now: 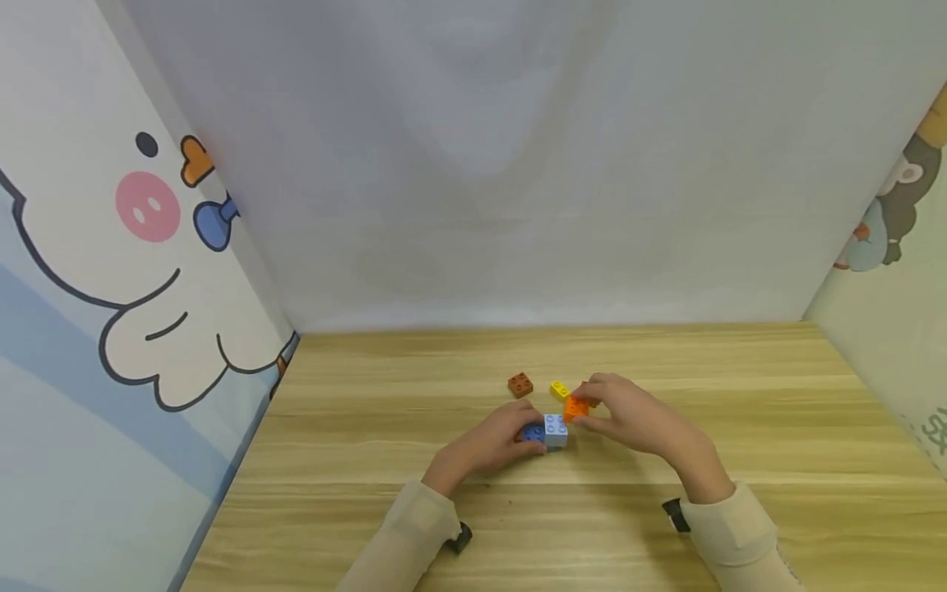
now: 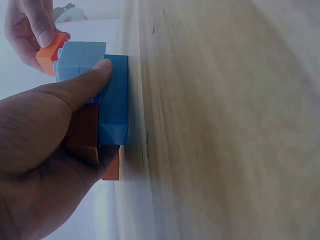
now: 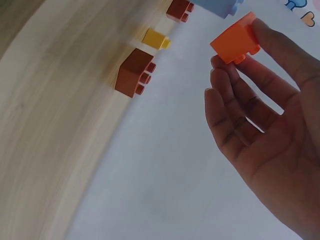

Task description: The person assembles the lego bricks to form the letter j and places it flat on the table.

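My left hand (image 1: pixel 494 434) grips a small build of toy building bricks close over the table. The build has a long blue brick (image 2: pixel 116 100) at its base, a light blue brick (image 1: pixel 556 430) toward the right end and a brown brick (image 2: pixel 83 131) tucked inside the grip. The left thumb presses along the side of the blue bricks. Between thumb and fingertips, my right hand (image 1: pixel 635 418) pinches an orange brick (image 3: pixel 235 39), held just above and right of the light blue brick. In the right wrist view, the other right fingers extend loosely below it.
Behind the hands on the wooden table (image 1: pixel 370 411) lie a square brown brick (image 1: pixel 521 384) and a small yellow brick (image 1: pixel 559 390). Another brown brick (image 3: pixel 134 74) sits beside the yellow one, mostly covered by my right hand in the head view. A pale wall (image 1: pixel 547 247) stands behind.
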The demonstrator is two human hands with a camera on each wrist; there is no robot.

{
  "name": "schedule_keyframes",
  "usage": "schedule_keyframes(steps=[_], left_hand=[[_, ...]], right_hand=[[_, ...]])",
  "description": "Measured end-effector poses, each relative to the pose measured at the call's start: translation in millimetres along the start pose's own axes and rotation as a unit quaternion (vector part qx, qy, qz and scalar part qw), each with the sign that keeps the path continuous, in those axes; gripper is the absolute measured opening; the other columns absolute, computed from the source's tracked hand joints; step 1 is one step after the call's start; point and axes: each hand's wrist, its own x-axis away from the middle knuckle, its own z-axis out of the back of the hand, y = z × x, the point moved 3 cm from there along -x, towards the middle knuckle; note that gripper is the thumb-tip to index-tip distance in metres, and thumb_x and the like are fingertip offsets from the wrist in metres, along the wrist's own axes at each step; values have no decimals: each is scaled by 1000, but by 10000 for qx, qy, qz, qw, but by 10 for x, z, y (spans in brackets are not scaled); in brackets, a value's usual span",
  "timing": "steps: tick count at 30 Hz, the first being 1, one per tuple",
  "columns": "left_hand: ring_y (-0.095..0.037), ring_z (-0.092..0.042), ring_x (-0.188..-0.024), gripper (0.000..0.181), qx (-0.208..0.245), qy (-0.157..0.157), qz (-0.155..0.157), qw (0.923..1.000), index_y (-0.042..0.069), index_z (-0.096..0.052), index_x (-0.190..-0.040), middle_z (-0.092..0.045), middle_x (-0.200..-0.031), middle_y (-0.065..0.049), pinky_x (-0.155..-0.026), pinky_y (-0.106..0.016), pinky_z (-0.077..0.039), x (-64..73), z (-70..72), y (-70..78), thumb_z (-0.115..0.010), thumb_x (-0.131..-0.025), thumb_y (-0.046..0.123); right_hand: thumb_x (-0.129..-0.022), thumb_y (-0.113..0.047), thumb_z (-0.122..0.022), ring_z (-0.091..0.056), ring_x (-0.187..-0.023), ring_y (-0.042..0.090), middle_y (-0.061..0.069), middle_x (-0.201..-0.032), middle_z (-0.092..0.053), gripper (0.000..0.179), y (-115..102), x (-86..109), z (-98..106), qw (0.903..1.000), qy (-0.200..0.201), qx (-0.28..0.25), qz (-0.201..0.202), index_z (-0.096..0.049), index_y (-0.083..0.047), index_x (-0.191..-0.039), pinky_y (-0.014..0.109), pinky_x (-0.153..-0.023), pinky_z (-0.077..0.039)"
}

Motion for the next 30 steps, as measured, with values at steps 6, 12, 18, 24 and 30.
schedule_keyframes(steps=[6,12,18,24,30], left_hand=[[-5,-50,-90,39,12,38,-95,9999,10,-65,-131,-64,-116,-3,-80,-18,-44,8,8,22,-65,-101,34],[-6,-49,-88,36,-27,35,-120,9999,10,-66,-128,-63,-114,-2,-78,-18,-43,-2,6,21,-65,-101,34],[-6,-50,-90,36,-77,16,-71,9999,11,-65,-129,-64,-117,-2,-80,-18,-45,-5,20,35,-64,-102,33],[-5,-50,-91,37,-65,-28,0,10000,12,-65,-131,-64,-119,-1,-81,-17,-45,-11,5,21,-64,-102,35],[-5,-50,-89,35,-50,44,-52,10000,12,-66,-129,-64,-116,-1,-79,-17,-44,-15,8,-2,-65,-101,33]], right_hand=[[-97,-26,-72,-63,-98,20,1,-110,-69,30,-66,-32,-54,9998,-42,-44,214,-72,-8,-121,35,-85,-54],[-96,-24,-72,-62,-96,21,0,-110,-68,30,-123,-57,-76,9992,-34,-104,391,-73,-8,-122,31,-82,-53],[-95,-23,-74,-60,-94,20,0,-109,-68,30,-146,-77,-97,9989,-6,-95,468,-73,-8,-121,29,-80,-51],[-94,-22,-75,-58,-91,18,0,-108,-67,31,-154,-86,-133,9990,-6,-42,450,-74,-9,-121,26,-78,-49],[-92,-20,-76,-56,-87,17,-1,-103,-65,31,-192,-99,-137,9989,60,76,467,-74,-7,-121,24,-74,-46]])
